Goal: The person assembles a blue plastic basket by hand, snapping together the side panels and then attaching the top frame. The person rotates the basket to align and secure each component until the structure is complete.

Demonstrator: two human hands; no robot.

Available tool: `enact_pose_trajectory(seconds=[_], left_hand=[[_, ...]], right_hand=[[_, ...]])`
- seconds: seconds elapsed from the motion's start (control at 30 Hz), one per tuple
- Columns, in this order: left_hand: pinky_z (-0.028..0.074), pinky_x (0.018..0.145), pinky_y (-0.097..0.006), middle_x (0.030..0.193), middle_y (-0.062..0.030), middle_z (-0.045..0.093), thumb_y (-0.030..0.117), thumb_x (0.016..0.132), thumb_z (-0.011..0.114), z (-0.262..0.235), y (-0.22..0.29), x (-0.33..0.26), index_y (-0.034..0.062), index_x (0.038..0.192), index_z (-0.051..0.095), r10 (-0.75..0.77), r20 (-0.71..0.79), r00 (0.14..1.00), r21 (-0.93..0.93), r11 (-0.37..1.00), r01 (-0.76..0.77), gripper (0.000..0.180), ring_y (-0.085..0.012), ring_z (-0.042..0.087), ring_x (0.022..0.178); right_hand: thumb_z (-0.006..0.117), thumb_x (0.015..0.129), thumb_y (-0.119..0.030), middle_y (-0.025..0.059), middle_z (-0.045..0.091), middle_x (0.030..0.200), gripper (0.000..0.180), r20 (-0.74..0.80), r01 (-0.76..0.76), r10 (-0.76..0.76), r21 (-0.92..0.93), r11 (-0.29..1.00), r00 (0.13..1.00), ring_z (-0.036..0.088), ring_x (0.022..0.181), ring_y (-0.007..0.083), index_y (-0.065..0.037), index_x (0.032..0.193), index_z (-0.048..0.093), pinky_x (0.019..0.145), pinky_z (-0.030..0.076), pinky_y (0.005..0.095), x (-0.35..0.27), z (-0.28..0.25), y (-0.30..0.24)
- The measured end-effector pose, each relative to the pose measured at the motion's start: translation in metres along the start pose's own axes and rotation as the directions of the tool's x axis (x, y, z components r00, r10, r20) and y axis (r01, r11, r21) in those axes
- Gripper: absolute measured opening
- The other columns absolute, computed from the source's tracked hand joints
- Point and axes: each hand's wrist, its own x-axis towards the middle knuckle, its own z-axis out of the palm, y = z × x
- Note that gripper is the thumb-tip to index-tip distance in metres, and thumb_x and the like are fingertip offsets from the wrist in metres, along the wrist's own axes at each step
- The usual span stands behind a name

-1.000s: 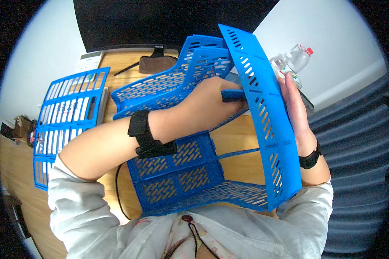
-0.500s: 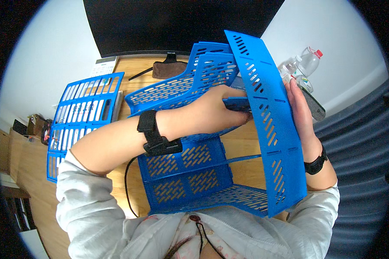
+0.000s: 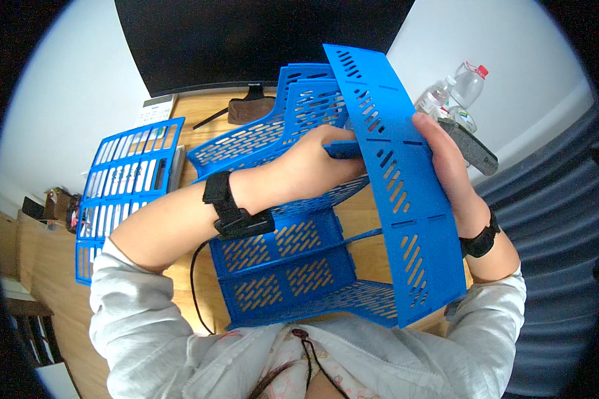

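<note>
My left hand (image 3: 319, 157) pinches the edge of a blue plastic divider (image 3: 343, 150) between thumb and fingers; the fingertips go behind a slotted blue panel (image 3: 396, 169). That panel stands tilted at the right end of a blue plastic file rack (image 3: 249, 263) with perforated walls. Against the panel's right side lies my right hand (image 3: 451, 166), its fingers stretched out along the edge and partly over the face. The rack's stepped side walls (image 3: 243, 143) rise towards the back. Whether the panel's joints are seated cannot be seen.
Another blue slotted panel (image 3: 130, 179) leans at the left of the wooden table (image 3: 199, 302). Behind are a black screen (image 3: 259, 40), a brown pouch (image 3: 249, 111) and a white calculator-like device (image 3: 156, 108). Clear bottles (image 3: 469, 85) and a dark grey case (image 3: 476, 151) stand at the right.
The panel and rack have shifted slightly left in view. My right hand's fingertips have come over the panel's edge onto its face. My left hand keeps its grip on the divider.
</note>
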Motion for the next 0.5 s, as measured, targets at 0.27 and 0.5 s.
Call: enact_pose_trajectory(seconds=[0.27, 0.5], left_hand=[[0.05, 0.073, -0.028, 0.091, -0.0146, 0.065, 0.007, 0.081, 0.06, -0.001, -0.003, 0.001, 0.0018, 0.099, 0.064, 0.031, 0.019, 0.999, -0.022, 0.999, -0.031, 0.018, -0.0183, 0.062, 0.082], [0.048, 0.077, -0.029, 0.094, -0.0129, 0.065, 0.012, 0.084, 0.058, -0.007, -0.005, -0.003, 0.0024, 0.102, 0.062, -0.004, 0.152, 0.988, -0.139, 0.99, 0.025, 0.021, -0.0181, 0.061, 0.085]], right_hand=[[0.049, 0.089, -0.022, 0.0091, 0.061, 0.097, 0.029, 0.058, 0.033, -0.03, -0.046, 0.998, 0.998, 0.061, 0.08, 0.0154, -0.003, 0.111, 0.049, 0.068, 0.052, 0.028, 0.001, 0.004, -0.003], [0.046, 0.09, -0.023, 0.0118, 0.06, 0.102, 0.034, 0.173, 0.01, -0.012, 0.014, 1.0, 0.985, 0.062, 0.085, 0.0174, -0.001, 0.117, 0.046, 0.073, 0.052, 0.0288, -0.007, -0.01, -0.003]])
